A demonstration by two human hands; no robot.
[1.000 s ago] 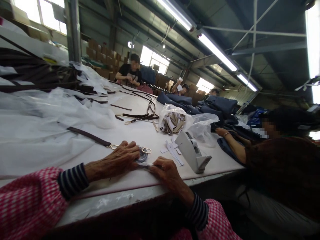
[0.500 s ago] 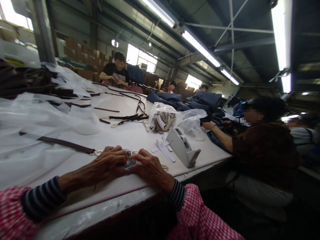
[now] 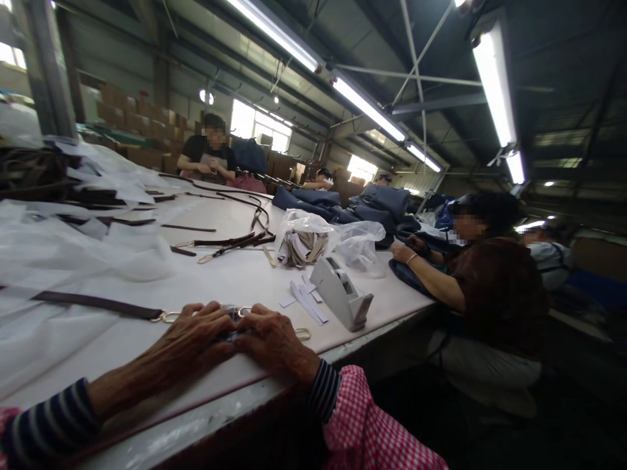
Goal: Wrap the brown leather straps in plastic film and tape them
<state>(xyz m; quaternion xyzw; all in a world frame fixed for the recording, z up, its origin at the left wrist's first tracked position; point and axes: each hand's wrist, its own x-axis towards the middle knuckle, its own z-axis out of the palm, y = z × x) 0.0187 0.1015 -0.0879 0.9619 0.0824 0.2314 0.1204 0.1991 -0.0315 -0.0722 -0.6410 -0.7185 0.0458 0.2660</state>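
Near the table's front edge, my left hand [image 3: 203, 333] and my right hand [image 3: 274, 339] are close together, fingers bent and pressed round a small crumpled clear plastic wrap [image 3: 226, 336]. Most of the wrap is hidden under the fingers, and what it covers is unclear. A gold metal ring [image 3: 243, 311] shows between the fingertips. Left of my left hand lies a dark brown strap [image 3: 102, 304] with a gold clasp [image 3: 165, 316] at its end. Another gold clasp [image 3: 304, 333] sticks out beyond my right hand.
A grey tape dispenser [image 3: 337, 294] stands right of my hands, beside white paper strips [image 3: 308, 303]. Behind are a bag of beige strips [image 3: 304, 245], more straps [image 3: 235, 241] and dark blue fabric [image 3: 362, 205]. Plastic sheets [image 3: 83, 248] cover the left. A co-worker [image 3: 494, 281] sits at right.
My hands have drawn closer together over the plastic wrap, covering more of it. The whole view has shifted, so the table's things appear further left.
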